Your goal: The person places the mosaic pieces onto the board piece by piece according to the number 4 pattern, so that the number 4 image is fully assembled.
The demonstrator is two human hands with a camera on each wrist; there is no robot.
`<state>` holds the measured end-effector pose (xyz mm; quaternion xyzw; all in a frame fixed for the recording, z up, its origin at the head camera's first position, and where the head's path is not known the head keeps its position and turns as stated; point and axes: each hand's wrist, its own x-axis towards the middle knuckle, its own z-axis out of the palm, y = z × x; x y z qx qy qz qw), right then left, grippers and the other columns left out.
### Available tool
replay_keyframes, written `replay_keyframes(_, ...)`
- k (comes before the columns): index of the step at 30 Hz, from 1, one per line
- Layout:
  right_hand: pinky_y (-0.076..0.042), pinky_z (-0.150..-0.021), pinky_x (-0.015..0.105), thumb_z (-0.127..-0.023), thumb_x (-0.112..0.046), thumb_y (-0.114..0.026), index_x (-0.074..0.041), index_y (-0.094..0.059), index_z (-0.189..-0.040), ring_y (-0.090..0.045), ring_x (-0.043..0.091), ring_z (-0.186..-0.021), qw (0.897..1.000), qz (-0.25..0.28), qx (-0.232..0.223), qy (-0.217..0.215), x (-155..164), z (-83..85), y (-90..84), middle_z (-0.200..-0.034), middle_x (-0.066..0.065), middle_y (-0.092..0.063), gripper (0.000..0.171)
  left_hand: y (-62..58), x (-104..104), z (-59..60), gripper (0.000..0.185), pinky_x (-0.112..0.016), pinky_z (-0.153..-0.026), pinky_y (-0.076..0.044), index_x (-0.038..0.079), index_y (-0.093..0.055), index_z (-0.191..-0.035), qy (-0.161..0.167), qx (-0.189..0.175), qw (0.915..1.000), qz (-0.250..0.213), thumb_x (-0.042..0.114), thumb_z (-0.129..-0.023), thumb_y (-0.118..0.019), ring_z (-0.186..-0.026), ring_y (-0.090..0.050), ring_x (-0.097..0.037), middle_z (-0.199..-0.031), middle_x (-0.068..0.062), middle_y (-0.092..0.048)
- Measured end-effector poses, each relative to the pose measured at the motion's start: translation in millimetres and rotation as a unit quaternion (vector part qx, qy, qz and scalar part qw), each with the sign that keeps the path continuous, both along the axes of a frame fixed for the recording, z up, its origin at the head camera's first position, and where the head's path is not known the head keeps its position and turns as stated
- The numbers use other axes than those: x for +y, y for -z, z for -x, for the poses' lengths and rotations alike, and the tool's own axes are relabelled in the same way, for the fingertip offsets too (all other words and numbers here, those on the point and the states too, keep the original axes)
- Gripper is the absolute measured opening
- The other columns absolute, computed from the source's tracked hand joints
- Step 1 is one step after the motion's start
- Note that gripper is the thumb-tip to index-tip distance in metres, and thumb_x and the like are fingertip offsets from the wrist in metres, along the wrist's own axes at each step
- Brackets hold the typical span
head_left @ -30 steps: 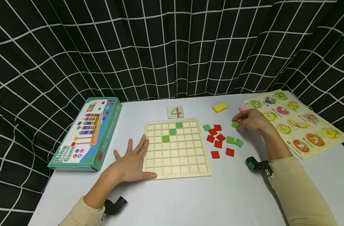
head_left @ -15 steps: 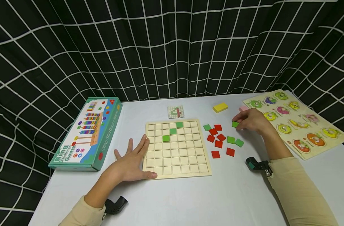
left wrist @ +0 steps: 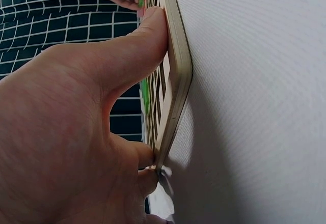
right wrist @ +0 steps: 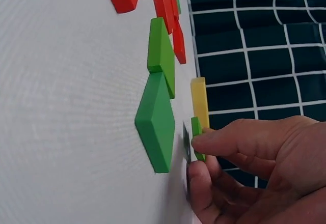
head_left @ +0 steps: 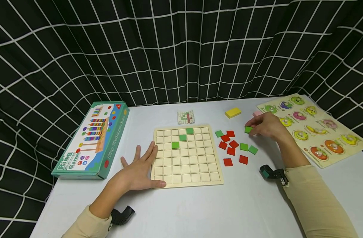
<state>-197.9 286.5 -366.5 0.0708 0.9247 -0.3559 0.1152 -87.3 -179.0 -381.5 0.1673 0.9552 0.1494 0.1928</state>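
Note:
A wooden grid board (head_left: 187,162) lies mid-table with three green tiles set diagonally in its upper cells, one being the lowest green tile (head_left: 175,145). Spread fingers of my left hand (head_left: 136,173) rest along the board's left edge, the thumb on its near left corner; the left wrist view shows that thumb (left wrist: 147,35) on the rim. My right hand (head_left: 267,126) pinches a green tile (head_left: 248,130) between thumb and fingers, right of the loose tiles. In the right wrist view this pinched tile (right wrist: 196,127) is just above the table.
Several loose red tiles (head_left: 231,151) and green tiles (head_left: 253,150) lie right of the board. A small pattern card (head_left: 185,117) and a yellow block (head_left: 233,112) sit behind. A game box (head_left: 92,142) stands left; a fruit picture board (head_left: 315,129) lies right, with a pink piece (head_left: 257,113) beside it.
Both hands hold nearly the same places, the right one still pinching the green tile. The whole head view has shifted very slightly; no tile has visibly moved on the table.

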Motion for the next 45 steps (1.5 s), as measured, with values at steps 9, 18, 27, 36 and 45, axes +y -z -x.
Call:
replay_keyframes(9,-0.052,-0.074,0.031,-0.085,-0.005,-0.082,0.001,-0.074,-0.123,-0.057,0.03,-0.096,1.0,-0.004,-0.002,-0.003,-3.5,-3.0,-6.0,-0.116,0.02,-0.069,0.039,0.6,-0.4,-0.4,0.13,-0.097,-0.095,0.002,0.013,-0.006,-0.169,0.0,0.001,1.0,0.0,0.074,-0.078,-0.076,-0.158,0.007,-0.053,-0.177,-0.001,0.006)
replay_keyframes(18,-0.053,-0.076,0.033,-0.087,-0.004,-0.08,0.002,-0.074,-0.123,-0.059,0.03,-0.097,1.0,0.0,0.003,-0.009,-11.7,-6.9,-12.1,-0.124,0.025,-0.071,0.036,0.6,-0.2,0.2,0.129,-0.096,-0.095,0.002,0.014,-0.006,-0.169,-0.001,0.0,1.0,0.001,0.074,-0.078,-0.076,-0.158,0.008,-0.052,-0.177,-0.001,0.006)
replay_keyframes(27,-0.051,-0.074,0.029,-0.087,-0.005,-0.081,0.001,-0.075,-0.122,-0.058,0.031,-0.1,1.0,0.0,0.011,-0.017,-22.0,-8.7,-13.9,-0.123,0.024,-0.07,0.036,0.4,0.2,0.7,0.129,-0.096,-0.095,0.002,0.015,-0.006,-0.169,0.001,0.0,1.0,0.007,0.075,-0.078,-0.075,-0.158,0.007,-0.052,-0.177,0.0,0.008)
replay_keyframes(36,-0.05,-0.074,0.031,-0.085,-0.007,-0.081,0.0,-0.077,-0.119,-0.051,0.032,-0.106,1.0,-0.004,0.004,-0.029,-35.0,-9.4,-11.3,-0.121,0.023,-0.066,0.035,1.0,-0.5,0.8,0.13,-0.096,-0.096,0.003,0.015,-0.005,-0.169,0.0,-0.002,1.0,0.005,0.075,-0.078,-0.076,-0.158,0.008,-0.051,-0.177,0.001,0.007)
replay_keyframes(45,-0.052,-0.073,0.03,-0.086,-0.012,-0.079,-0.006,-0.08,-0.116,-0.058,0.032,-0.103,0.997,-0.015,0.016,-0.076,-58.9,-15.9,-13.5,-0.118,0.019,-0.073,0.03,1.1,-1.1,1.0,0.13,-0.096,-0.096,0.004,0.015,-0.005,-0.169,-0.002,-0.004,1.0,0.003,0.075,-0.078,-0.076,-0.158,0.009,-0.051,-0.177,0.001,0.007)
